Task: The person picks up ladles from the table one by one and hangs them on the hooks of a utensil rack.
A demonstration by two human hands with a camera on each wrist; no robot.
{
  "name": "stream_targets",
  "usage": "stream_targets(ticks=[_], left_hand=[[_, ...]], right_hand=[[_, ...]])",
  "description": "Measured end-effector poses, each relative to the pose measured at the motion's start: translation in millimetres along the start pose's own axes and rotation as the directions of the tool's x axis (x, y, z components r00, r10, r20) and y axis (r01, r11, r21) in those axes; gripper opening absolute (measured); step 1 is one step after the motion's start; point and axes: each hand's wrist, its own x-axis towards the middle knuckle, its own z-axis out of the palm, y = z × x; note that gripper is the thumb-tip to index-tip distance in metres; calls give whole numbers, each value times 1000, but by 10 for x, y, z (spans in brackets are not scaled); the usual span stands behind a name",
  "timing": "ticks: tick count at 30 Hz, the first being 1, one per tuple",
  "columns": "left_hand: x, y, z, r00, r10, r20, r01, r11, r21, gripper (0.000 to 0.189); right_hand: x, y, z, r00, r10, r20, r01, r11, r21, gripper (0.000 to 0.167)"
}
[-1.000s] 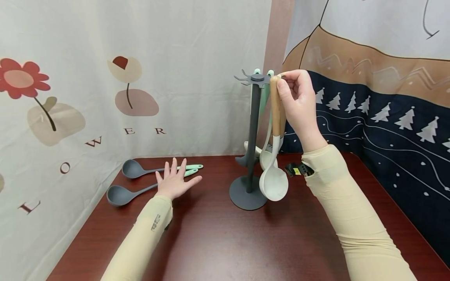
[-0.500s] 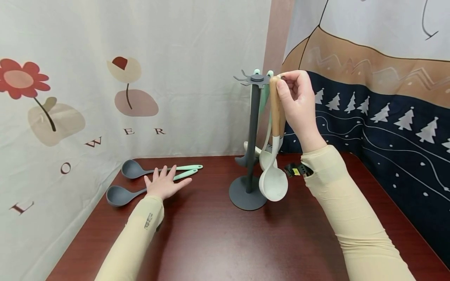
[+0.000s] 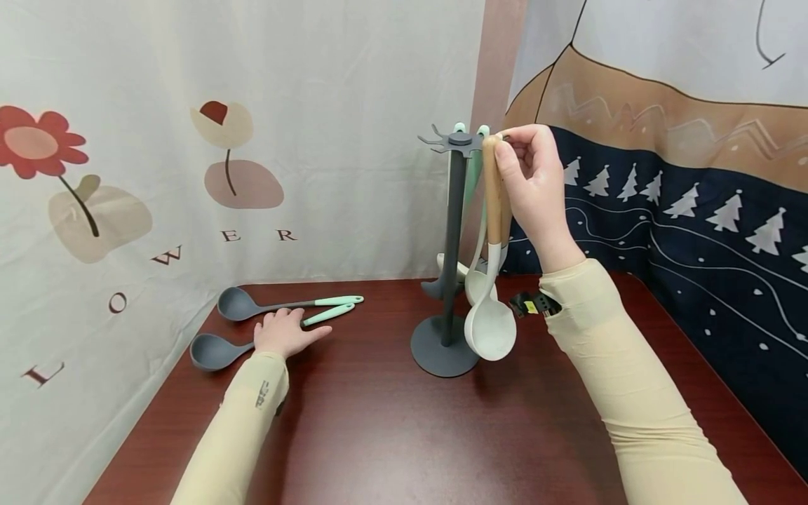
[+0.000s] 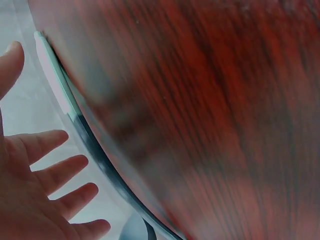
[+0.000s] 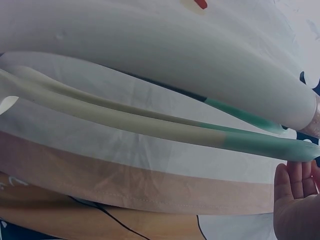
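Note:
My right hand (image 3: pixel 536 186) pinches the top of the wooden handle of a white ladle (image 3: pixel 492 333), which hangs upright at the right side of a dark grey utensil stand (image 3: pixel 452 238). On the left, my left hand (image 3: pixel 280 333) reaches over the middle of the nearer grey ladle (image 3: pixel 213 353), hiding part of its shaft. In the left wrist view its fingers (image 4: pixel 67 170) are spread beside that ladle's mint-ended handle (image 4: pixel 55 75), with a gap between. A second grey spoon-like ladle (image 3: pixel 236 305) lies just behind, also with a mint handle.
Several other utensils hang at the stand's back and right, among them mint-handled ones (image 5: pixel 270 149) and another wooden handle (image 3: pixel 506 217). The stand's round base (image 3: pixel 435 354) rests on the dark red table (image 3: pixel 379 435). Printed curtains (image 3: pixel 353 140) enclose the back and right.
My left hand has moved left and lower along the nearer grey ladle, uncovering more of its mint handle, and its fingers look less spread. The right hand keeps its hold, practically still.

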Motion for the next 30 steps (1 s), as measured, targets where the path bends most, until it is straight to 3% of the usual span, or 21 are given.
stream_targets(ticks=[8,18,30], left_hand=[[47,-87,13,1000,9,3,-9,1000,18,84],[53,-133,-21,999,-36,24,35,999,10,63],[125,-287,-8,998,-59,2,59,998,-2,37]], right_hand=[[0,-10,3,1000,19,2,-19,1000,-12,22],[-1,-9,6,1000,14,5,-14,1000,-10,22],[3,3,4,1000,5,3,-5,1000,-15,23]])
